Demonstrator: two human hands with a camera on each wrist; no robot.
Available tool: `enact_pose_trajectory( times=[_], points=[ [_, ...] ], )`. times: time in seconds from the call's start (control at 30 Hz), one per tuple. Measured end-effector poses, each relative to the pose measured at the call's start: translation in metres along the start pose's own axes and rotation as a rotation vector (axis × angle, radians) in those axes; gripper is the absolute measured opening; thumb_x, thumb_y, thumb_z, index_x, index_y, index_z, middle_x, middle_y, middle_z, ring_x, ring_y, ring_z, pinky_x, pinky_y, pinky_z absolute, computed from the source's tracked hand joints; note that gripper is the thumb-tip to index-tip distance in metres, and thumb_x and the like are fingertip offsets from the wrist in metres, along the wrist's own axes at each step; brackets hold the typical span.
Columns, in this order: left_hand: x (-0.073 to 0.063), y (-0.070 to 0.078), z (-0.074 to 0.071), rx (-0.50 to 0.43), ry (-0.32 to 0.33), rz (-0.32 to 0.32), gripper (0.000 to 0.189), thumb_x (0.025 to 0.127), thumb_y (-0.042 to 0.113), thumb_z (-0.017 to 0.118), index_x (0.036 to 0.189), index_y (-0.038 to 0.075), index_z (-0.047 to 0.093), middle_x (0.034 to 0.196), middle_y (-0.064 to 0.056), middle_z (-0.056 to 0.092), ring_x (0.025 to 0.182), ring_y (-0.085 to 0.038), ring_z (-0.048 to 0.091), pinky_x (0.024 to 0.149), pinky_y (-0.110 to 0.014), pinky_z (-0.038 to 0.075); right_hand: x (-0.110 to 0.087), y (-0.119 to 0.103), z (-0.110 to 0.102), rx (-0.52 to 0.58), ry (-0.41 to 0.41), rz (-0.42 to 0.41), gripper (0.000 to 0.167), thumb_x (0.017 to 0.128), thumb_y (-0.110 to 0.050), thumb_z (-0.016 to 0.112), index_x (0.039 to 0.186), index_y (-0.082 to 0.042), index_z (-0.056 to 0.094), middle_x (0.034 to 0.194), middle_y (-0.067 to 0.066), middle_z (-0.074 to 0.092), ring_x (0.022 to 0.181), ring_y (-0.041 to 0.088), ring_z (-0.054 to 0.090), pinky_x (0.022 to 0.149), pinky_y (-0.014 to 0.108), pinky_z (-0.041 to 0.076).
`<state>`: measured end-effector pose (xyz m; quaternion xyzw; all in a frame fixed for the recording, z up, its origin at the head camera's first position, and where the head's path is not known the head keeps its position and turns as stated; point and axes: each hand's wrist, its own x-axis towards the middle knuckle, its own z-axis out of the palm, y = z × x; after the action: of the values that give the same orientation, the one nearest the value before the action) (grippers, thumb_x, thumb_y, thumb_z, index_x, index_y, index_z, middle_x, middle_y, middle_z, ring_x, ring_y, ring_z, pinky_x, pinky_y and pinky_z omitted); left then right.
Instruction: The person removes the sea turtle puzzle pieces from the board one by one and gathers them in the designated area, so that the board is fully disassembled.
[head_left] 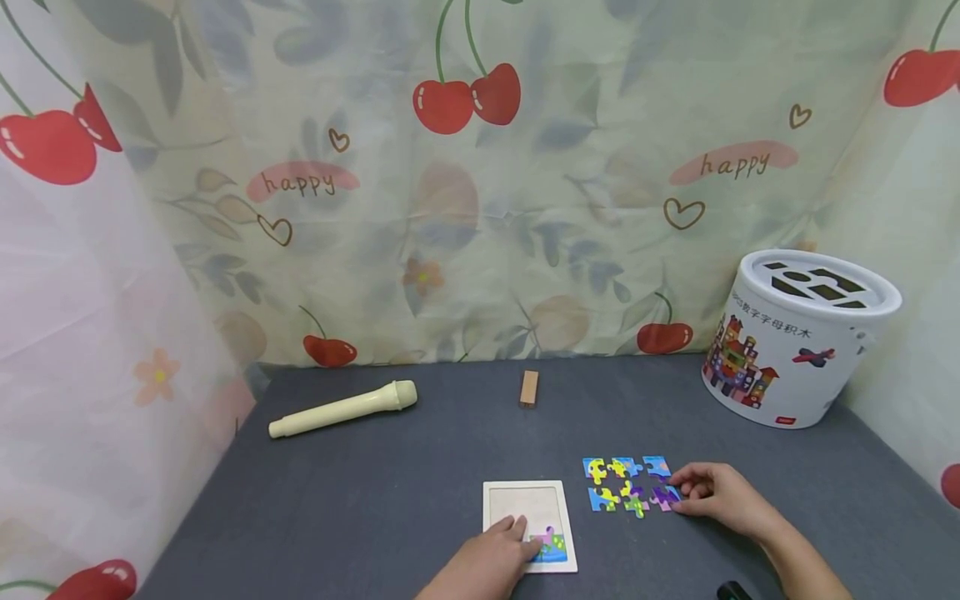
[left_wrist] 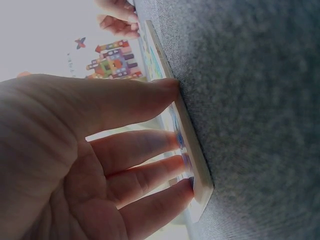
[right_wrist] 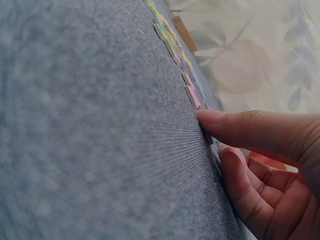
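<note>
A puzzle piece (head_left: pixel 673 493) is pinched by the right fingers (head_left: pixel 687 475); left fingers (left_wrist: pixel 142 145), apart, touch the tray (head_left: pixel 517 504).

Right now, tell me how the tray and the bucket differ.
The tray is low and flat; the bucket stands tall. The tray is rectangular, the bucket round. The left hand rests on the tray; neither hand touches the bucket. Both are mostly pale and sit on the table.

Dark tabletop (head_left: pixel 337 500): puzzle pieces (head_left: pixel 633 505), tray (head_left: pixel 513 505), microphone (head_left: pixel 337 412), bucket (head_left: pixel 795 358)
</note>
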<state>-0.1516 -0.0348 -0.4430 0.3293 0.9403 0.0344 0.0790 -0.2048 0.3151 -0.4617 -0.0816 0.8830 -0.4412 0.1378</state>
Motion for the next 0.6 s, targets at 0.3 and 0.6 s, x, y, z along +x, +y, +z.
enact_pose_trajectory(
  times=[0.3,0.6],
  points=[
    [-0.0014,-0.0008,0.0005,0.018,0.025,0.010,0.033,0.088,0.024,0.061,0.120,0.029,0.063,0.125,-0.003,0.061,0.112,-0.017,0.057,0.080,-0.029,0.053,-0.0018,-0.0015,-0.0005,-0.003,0.003,0.001,0.043,0.077,-0.027,0.076,0.103,0.005,0.061,0.081,0.003,0.053,0.068,0.006,0.048,0.057,0.021,0.042],
    [-0.0018,-0.0007,0.0005,0.011,0.050,0.008,0.031,0.088,0.022,0.062,0.118,0.030,0.065,0.122,-0.003,0.063,0.110,-0.017,0.059,0.077,-0.029,0.054,-0.0026,-0.0002,0.0011,-0.014,0.027,0.008,0.043,0.076,-0.029,0.076,0.101,0.004,0.061,0.080,0.003,0.053,0.068,0.007,0.048,0.058,0.021,0.043]
  ],
)
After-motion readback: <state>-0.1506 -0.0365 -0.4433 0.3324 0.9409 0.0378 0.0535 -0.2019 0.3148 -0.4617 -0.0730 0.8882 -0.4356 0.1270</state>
